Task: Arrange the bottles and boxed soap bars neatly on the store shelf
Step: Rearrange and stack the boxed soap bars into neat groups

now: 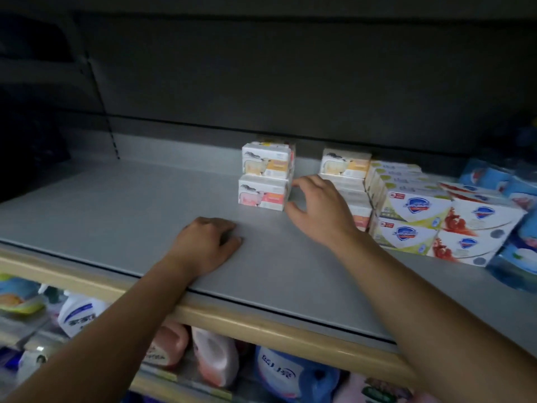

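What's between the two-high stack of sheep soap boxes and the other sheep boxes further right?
In the head view, only the right hand and bare shelf lie between the stack and the right sheep boxes.

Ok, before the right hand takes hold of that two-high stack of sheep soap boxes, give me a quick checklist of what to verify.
1. Right hand free: ok, fingers spread, holding nothing.
2. Right hand placed at the stack of sheep soap boxes: ok, just right of it; actual contact cannot tell.
3. Stack squared: not ok, the top box sits slightly offset from the bottom box.
4. Left hand out of the way: ok, resting on the shelf in front of the stack, holding nothing.
5. Room on the shelf to the left: ok, bare surface there.
6. Gap to the second sheep stack: ok, the hand fits between them.
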Available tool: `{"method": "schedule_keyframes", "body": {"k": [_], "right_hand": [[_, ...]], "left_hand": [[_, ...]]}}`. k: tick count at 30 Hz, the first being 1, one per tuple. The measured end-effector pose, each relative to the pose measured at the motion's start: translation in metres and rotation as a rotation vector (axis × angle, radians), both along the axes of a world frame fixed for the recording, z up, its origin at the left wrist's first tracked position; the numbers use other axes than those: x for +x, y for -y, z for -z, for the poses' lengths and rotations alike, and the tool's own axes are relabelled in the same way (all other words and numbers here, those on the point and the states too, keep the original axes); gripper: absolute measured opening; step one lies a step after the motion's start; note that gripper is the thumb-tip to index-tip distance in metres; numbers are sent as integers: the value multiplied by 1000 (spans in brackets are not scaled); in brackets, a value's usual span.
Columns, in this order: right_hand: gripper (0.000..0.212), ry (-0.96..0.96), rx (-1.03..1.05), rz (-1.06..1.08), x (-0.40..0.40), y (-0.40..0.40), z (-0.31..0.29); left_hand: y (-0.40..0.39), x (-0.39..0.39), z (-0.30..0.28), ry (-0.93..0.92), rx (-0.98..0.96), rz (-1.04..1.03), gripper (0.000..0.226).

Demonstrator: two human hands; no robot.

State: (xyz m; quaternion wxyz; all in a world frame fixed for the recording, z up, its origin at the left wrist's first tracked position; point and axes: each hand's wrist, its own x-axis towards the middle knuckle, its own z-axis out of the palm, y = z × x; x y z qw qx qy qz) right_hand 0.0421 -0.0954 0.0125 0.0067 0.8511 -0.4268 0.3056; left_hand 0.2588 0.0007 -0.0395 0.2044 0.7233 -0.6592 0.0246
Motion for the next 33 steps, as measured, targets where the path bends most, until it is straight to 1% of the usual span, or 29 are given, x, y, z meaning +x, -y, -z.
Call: {"method": "schedule_keyframes", "body": {"k": [3, 7, 9, 11, 14, 18, 20, 23, 25, 26, 28, 30, 32, 33], "right_hand": [[50, -80, 37, 2, 35, 20, 9], [61, -239, 25, 105, 65, 53, 13], [61, -343, -8, 162, 71, 63, 21], [58, -364, -93, 179, 74, 65, 31], [50, -260, -145, 130, 74, 64, 42], [43, -119, -60, 86, 75, 56, 40], [42, -59, -52, 68, 76, 46, 38], [40, 103, -12, -29, 69, 22, 38], [38, 235, 79, -127, 60, 3, 36], [36, 289, 139, -172, 56, -5, 35], [30, 380, 270, -232, 51, -22, 33], [26, 480, 373, -255, 48, -33, 35], [26, 536, 382, -268, 46, -40, 41], [31, 541, 382, -298, 44, -42, 42]], "left_hand": [[3, 4, 3, -18, -15, 5, 65], [5, 6, 7, -6, -29, -23, 57], [8, 9, 10, 2, -34, -27, 56], [10, 12, 13, 5, -38, -22, 53], [13, 13, 17, 5, -52, -21, 46], [16, 13, 16, -55, -71, -28, 47], [16, 16, 14, -183, -113, -38, 51], [13, 21, 8, -457, -267, -92, 58], [10, 22, 3, -608, -320, -81, 62], [8, 21, 1, -659, -315, -37, 62], [3, 19, -1, -692, -287, 76, 58], [-1, 18, -1, -693, -284, 145, 47], [-2, 19, -1, -728, -296, 173, 36], [-1, 19, -1, -738, -299, 167, 31]]}}
